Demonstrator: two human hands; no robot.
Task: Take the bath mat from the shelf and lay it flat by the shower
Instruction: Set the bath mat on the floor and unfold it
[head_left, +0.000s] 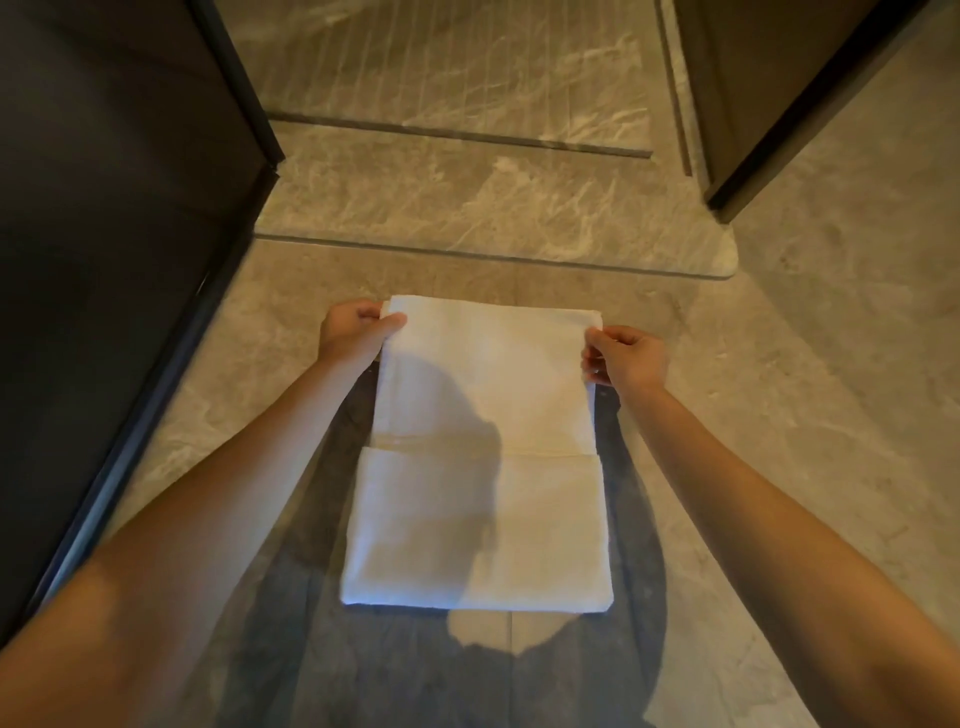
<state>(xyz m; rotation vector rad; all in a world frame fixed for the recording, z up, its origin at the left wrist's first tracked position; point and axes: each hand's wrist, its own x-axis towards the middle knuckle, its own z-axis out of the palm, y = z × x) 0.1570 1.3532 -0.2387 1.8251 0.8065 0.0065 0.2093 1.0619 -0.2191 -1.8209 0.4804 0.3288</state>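
My two bare forearms reach out and down from the bottom corners, and between them the white bath mat (483, 457) hangs or lies over the marble floor (810, 415); I cannot tell whether its near edge touches the tile. The mat is part unfolded: a nearer panel sits closest to me, and a fold line crosses it about halfway up towards my hands. A dark shadow of me falls across its middle and onto the floor on either side.

My left hand (353, 332) pinches the far left corner of the mat, thumb on top. My right hand (626, 356) grips the far right corner, fingers curled over the edge.

Just beyond both hands runs a raised stone threshold (493, 208) with a dark groove. Past my left hand stands a dark framed panel (130, 182); past my right, another dark panel (779, 93).
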